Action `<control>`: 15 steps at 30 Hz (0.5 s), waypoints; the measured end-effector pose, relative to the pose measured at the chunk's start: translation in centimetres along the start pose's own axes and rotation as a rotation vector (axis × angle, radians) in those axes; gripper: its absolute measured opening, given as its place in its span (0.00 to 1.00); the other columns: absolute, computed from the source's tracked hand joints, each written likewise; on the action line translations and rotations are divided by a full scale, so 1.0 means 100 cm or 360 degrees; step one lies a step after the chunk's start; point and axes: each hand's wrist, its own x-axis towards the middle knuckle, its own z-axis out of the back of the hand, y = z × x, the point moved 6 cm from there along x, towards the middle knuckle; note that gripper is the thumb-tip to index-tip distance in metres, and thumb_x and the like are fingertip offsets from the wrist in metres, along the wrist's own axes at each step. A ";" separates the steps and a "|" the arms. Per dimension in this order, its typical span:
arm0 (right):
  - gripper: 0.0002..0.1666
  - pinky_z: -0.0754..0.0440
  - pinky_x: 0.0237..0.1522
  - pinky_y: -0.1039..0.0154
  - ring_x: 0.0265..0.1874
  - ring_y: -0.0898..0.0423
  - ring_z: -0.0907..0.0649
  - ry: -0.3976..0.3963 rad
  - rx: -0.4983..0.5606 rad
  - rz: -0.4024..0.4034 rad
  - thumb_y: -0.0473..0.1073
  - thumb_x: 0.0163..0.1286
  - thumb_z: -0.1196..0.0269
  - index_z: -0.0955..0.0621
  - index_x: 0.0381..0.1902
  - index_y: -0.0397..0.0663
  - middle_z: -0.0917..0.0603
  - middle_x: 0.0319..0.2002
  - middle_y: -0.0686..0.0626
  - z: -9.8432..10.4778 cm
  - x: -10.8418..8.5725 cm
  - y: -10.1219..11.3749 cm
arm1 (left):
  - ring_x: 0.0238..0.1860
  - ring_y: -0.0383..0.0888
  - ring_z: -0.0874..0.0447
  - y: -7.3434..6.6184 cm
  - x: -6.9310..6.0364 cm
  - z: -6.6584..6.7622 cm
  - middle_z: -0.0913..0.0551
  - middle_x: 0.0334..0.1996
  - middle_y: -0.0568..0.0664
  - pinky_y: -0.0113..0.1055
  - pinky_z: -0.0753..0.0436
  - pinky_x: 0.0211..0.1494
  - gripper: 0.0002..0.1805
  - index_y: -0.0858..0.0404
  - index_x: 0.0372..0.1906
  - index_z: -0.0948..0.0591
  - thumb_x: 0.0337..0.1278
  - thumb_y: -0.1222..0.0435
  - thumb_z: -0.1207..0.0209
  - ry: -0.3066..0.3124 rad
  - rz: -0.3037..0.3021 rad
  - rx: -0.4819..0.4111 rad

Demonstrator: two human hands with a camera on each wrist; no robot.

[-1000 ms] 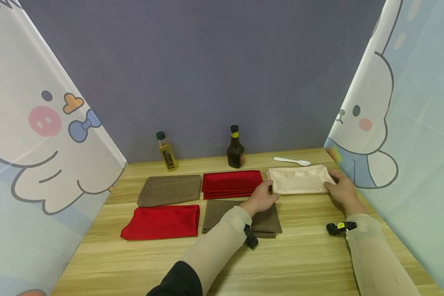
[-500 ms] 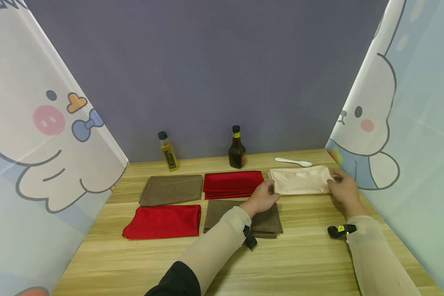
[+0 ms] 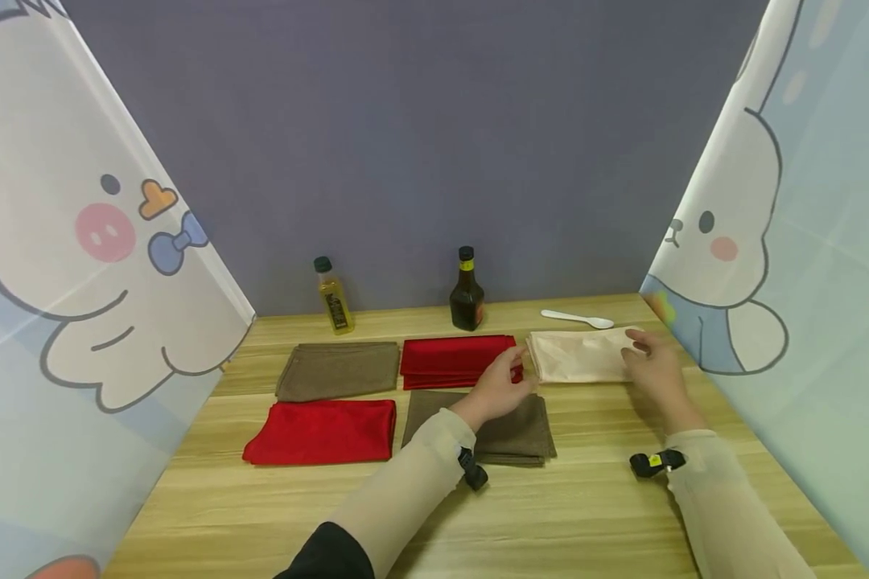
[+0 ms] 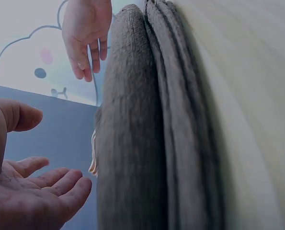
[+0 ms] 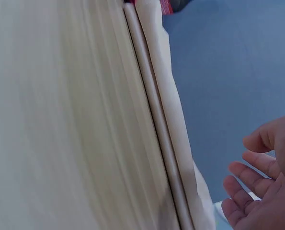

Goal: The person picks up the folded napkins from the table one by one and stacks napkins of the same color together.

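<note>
A folded cream cloth (image 3: 579, 358) lies at the right of the back row. My right hand (image 3: 659, 374) is over its right end with fingers relaxed; in the right wrist view the hand (image 5: 271, 187) is apart from the cloth's folded edge (image 5: 168, 105) and grips nothing. Left of the cream cloth, my left hand (image 3: 498, 392) hovers over the folded grey-brown cloth (image 3: 529, 438) and the corner of a dark red cloth (image 3: 452, 358). Thumb and fingers stand apart on this hand (image 4: 37, 196) in the left wrist view, with nothing between them.
A bright red cloth (image 3: 326, 433) and another grey-brown cloth (image 3: 340, 370) lie folded at the left. Behind the cloths stand an oil bottle (image 3: 335, 301) and a dark sauce bottle (image 3: 467, 297). A white spoon (image 3: 578, 319) lies at the back right. Printed panels flank the wooden table (image 3: 261, 515).
Both hands have let go of the cream cloth's ends. My left hand has moved left and my right hand slightly left and up; the cloth lies flat in place.
</note>
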 end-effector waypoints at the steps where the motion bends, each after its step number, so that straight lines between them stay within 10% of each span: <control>1: 0.29 0.31 0.66 0.32 0.69 0.29 0.29 0.0013 -0.0004 0.0010 0.40 0.81 0.44 0.29 0.73 0.31 0.29 0.71 0.27 -0.002 -0.001 0.003 | 0.76 0.52 0.33 0.000 -0.002 0.002 0.33 0.77 0.57 0.44 0.30 0.75 0.36 0.61 0.80 0.37 0.74 0.60 0.39 -0.0007 -0.0009 -0.0005; 15: 0.28 0.33 0.69 0.32 0.68 0.29 0.29 0.0205 -0.0034 0.0247 0.40 0.81 0.41 0.29 0.73 0.33 0.28 0.70 0.30 -0.044 -0.021 0.042 | 0.74 0.50 0.31 0.011 -0.032 0.036 0.30 0.74 0.48 0.54 0.26 0.71 0.32 0.55 0.78 0.32 0.73 0.64 0.38 -0.0136 -0.0117 0.0114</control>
